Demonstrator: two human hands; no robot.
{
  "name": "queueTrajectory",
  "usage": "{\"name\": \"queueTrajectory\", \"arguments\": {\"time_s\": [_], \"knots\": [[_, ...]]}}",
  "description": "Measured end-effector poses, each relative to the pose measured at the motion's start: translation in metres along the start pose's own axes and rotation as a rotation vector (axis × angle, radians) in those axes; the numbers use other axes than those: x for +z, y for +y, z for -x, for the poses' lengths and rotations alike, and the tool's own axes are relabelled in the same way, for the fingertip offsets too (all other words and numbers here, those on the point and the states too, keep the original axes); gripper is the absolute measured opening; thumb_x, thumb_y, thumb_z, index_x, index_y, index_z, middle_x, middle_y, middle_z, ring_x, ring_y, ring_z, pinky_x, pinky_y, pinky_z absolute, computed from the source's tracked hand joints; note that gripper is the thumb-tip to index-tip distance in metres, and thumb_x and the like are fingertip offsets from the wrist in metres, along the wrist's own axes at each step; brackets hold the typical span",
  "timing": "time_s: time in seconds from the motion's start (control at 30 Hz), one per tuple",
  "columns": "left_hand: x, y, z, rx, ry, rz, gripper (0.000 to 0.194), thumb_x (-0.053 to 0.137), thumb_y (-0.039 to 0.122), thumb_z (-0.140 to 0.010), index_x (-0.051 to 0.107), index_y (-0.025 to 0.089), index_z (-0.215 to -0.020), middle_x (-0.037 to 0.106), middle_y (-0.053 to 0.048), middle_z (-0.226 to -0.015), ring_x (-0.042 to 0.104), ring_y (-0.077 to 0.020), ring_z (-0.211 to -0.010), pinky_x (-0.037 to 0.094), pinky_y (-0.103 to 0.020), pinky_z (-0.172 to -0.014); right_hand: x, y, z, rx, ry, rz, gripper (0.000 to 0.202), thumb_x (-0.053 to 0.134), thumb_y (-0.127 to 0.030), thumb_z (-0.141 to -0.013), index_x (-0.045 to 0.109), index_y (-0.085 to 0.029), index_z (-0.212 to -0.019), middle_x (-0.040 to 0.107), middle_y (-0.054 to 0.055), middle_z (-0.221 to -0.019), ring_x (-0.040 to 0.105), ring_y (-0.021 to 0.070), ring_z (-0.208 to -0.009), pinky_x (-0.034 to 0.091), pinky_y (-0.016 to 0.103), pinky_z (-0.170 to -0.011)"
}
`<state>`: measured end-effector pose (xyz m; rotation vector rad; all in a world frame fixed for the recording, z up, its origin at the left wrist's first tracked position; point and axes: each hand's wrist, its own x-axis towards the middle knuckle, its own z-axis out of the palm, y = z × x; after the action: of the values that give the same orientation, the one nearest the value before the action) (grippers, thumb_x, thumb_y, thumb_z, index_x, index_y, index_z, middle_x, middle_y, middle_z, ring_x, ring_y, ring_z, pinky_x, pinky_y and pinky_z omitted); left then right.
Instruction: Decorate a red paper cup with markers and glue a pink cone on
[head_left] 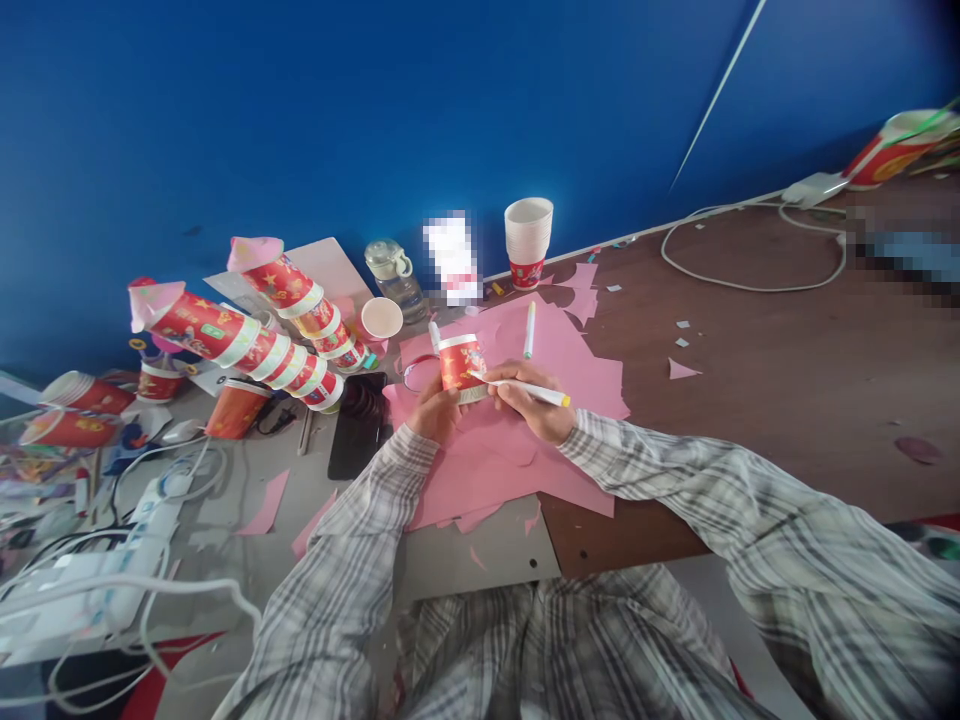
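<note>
My left hand (pixel 439 412) is closed around the left side of a red paper cup (pixel 460 364) with a printed pattern, its pale rim turned downward. In my right hand (pixel 536 398) is a white marker with a yellow end (pixel 541 391), gripped like a pen. Its tip meets or nearly meets the cup's side. Below both hands lie overlapping sheets of pink paper (pixel 570 440). Another white marker (pixel 530 330) rests on the paper just beyond my right hand. Scissors (pixel 420 372), partly hidden, lie left of the cup.
Two towers of stacked red cups (pixel 251 345) (pixel 307 310) with pink tops stand at the left. A black phone (pixel 357 425) lies beside them. Behind are a water bottle (pixel 405 285), a white cup (pixel 382 318) and nested paper cups (pixel 529 240). Cables and power strips (pixel 97 580) crowd the left front.
</note>
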<state>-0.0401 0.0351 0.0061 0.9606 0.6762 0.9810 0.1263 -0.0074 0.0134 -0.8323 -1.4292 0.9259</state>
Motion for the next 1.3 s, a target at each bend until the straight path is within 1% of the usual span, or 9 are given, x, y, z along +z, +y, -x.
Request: {"name": "queueTrajectory", "arguments": {"time_s": [0.17, 0.3, 0.53, 0.7, 0.87, 1.0, 1.1, 1.2, 1.3], "knots": [[-0.0013, -0.0008, 0.0001, 0.009, -0.021, 0.003, 0.053, 0.066, 0.033, -0.056, 0.052, 0.016, -0.104, 0.062, -0.01, -0.092, 0.055, -0.0308, -0.095, 0.046, -0.044, -0.076, -0.0005, -0.0015, -0.0006, -0.01, -0.005, -0.001, 0.024, 0.048, -0.037, -0.084, 0.061, -0.018, -0.09, 0.06, 0.003, -0.074, 0.056, 0.0116, -0.054, 0.045, 0.027, -0.052], [-0.0015, -0.0007, -0.0002, 0.005, -0.019, -0.004, 0.054, 0.066, 0.034, -0.055, 0.052, 0.018, -0.105, 0.062, -0.011, -0.094, 0.055, -0.032, -0.096, 0.046, -0.045, -0.075, 0.0005, -0.0015, -0.001, 0.013, 0.016, -0.009, 0.025, 0.048, -0.037, -0.083, 0.06, -0.018, -0.094, 0.06, 0.003, -0.077, 0.057, 0.0123, -0.055, 0.046, 0.028, -0.053], [-0.0012, -0.0008, -0.0001, 0.014, -0.033, 0.013, 0.054, 0.066, 0.032, -0.057, 0.051, 0.015, -0.105, 0.062, -0.011, -0.095, 0.056, -0.03, -0.093, 0.046, -0.043, -0.075, -0.0004, -0.0019, -0.001, 0.015, -0.006, -0.008, 0.022, 0.048, -0.033, -0.082, 0.061, -0.017, -0.087, 0.06, 0.002, -0.072, 0.054, 0.0114, -0.052, 0.044, 0.027, -0.05], [-0.0025, -0.0015, -0.0002, 0.01, -0.037, 0.006, 0.052, 0.066, 0.033, -0.057, 0.052, 0.016, -0.104, 0.062, -0.011, -0.093, 0.056, -0.0299, -0.092, 0.046, -0.043, -0.075, 0.0003, 0.0008, -0.0006, 0.021, 0.023, -0.024, 0.022, 0.048, -0.031, -0.082, 0.061, -0.017, -0.092, 0.06, 0.003, -0.074, 0.056, 0.0114, -0.053, 0.043, 0.026, -0.05], [-0.0036, -0.0028, -0.0006, 0.021, -0.022, -0.007, 0.052, 0.065, 0.035, -0.057, 0.051, 0.017, -0.104, 0.062, -0.009, -0.091, 0.056, -0.029, -0.089, 0.045, -0.043, -0.074, -0.0007, -0.0006, -0.0006, 0.031, -0.018, -0.014, 0.023, 0.048, -0.033, -0.081, 0.062, -0.016, -0.088, 0.06, 0.002, -0.071, 0.053, 0.0106, -0.05, 0.042, 0.026, -0.048], [-0.0031, -0.0025, -0.0007, 0.013, -0.019, -0.008, 0.051, 0.065, 0.035, -0.056, 0.052, 0.016, -0.101, 0.062, -0.01, -0.091, 0.056, -0.0296, -0.09, 0.045, -0.043, -0.074, -0.0008, 0.0, -0.0003, 0.057, 0.016, -0.029, 0.024, 0.048, -0.034, -0.08, 0.062, -0.017, -0.089, 0.06, 0.001, -0.068, 0.053, 0.0111, -0.05, 0.041, 0.026, -0.048], [-0.0024, -0.0017, -0.0007, 0.007, -0.014, -0.007, 0.053, 0.066, 0.033, -0.056, 0.051, 0.016, -0.103, 0.062, -0.01, -0.092, 0.056, -0.0287, -0.091, 0.045, -0.042, -0.074, -0.0009, 0.0017, 0.0001, 0.067, 0.027, -0.019, 0.025, 0.048, -0.035, -0.081, 0.062, -0.017, -0.092, 0.059, 0.001, -0.065, 0.054, 0.0119, -0.05, 0.041, 0.026, -0.047], [-0.0014, -0.0009, -0.0004, -0.005, -0.013, -0.005, 0.055, 0.066, 0.034, -0.055, 0.05, 0.017, -0.106, 0.062, -0.01, -0.096, 0.056, -0.029, -0.093, 0.045, -0.042, -0.077, -0.0011, 0.0022, 0.0001, 0.067, 0.013, -0.012, 0.024, 0.048, -0.034, -0.08, 0.062, -0.016, -0.089, 0.058, 0.0, -0.062, 0.052, 0.0115, -0.049, 0.04, 0.026, -0.048], [-0.0009, -0.0005, -0.0003, -0.011, -0.011, -0.007, 0.056, 0.065, 0.034, -0.055, 0.05, 0.017, -0.106, 0.062, -0.01, -0.097, 0.056, -0.0299, -0.094, 0.046, -0.044, -0.077, -0.0008, 0.0027, 0.0, 0.074, 0.025, -0.022, 0.023, 0.049, -0.034, -0.08, 0.062, -0.017, -0.087, 0.058, 0.0, -0.064, 0.052, 0.0112, -0.048, 0.04, 0.026, -0.047]]}}
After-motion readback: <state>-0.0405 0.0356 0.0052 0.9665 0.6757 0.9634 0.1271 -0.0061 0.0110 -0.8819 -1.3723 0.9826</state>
